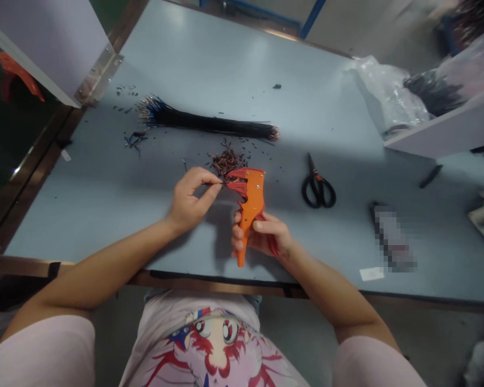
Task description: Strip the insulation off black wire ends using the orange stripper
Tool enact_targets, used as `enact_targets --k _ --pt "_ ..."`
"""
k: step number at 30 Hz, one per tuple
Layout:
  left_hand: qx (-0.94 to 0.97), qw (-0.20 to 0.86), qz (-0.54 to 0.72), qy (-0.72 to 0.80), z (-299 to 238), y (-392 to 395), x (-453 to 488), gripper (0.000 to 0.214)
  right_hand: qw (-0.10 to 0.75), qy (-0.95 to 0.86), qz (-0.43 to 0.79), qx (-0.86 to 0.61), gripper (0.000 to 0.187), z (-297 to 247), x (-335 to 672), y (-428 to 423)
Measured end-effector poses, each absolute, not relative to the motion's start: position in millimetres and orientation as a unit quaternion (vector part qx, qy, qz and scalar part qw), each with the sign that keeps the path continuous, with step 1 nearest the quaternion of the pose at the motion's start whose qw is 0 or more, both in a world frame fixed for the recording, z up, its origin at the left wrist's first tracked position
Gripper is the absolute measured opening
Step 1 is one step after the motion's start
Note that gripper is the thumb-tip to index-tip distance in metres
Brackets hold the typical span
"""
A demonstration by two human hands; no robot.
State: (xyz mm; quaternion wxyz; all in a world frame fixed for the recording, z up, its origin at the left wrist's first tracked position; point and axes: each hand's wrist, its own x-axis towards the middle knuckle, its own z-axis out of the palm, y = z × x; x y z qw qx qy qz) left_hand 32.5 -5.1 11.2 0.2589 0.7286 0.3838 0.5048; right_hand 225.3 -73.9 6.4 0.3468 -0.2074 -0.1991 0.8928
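Note:
My right hand (266, 234) is wrapped round the handles of an orange and red wire stripper (253, 201), held upright with its jaws pointing left. Between thumb and forefinger, my left hand (196, 199) pinches a thin black wire (222, 183), whose tip is at the stripper's red jaws. Whether the jaws are closed on the wire I cannot tell. Just behind the jaws lies a pile of stripped insulation and copper scraps (227, 161). Farther back, a long bundle of black wires (210, 122) lies across the table, with blue and metal ends at left and bare copper ends at right.
Black-handled scissors (318, 191) lie right of the stripper. A pixelated object (393, 236) and a white label (371, 274) are near the front right. Clear plastic bags (391, 91) sit by a white panel at the back right. Small blue-ended pieces (135, 141) lie at left.

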Motion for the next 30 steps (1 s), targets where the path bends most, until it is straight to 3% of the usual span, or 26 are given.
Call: enact_targets --k 4,13,30 --pt "0.731 0.279 0.497 0.376 13 -19 40 0.003 0.371 -0.199 0.891 -0.172 0.030 4 225 -74" --pt "0.684 0.437 0.439 0.386 5 -25 48 0.006 0.348 -0.208 0.897 -0.176 0.030 2 222 -77" --pt "0.694 0.454 0.423 0.366 3 -24 49 0.007 0.339 -0.215 0.887 -0.231 0.029 5 220 -78"
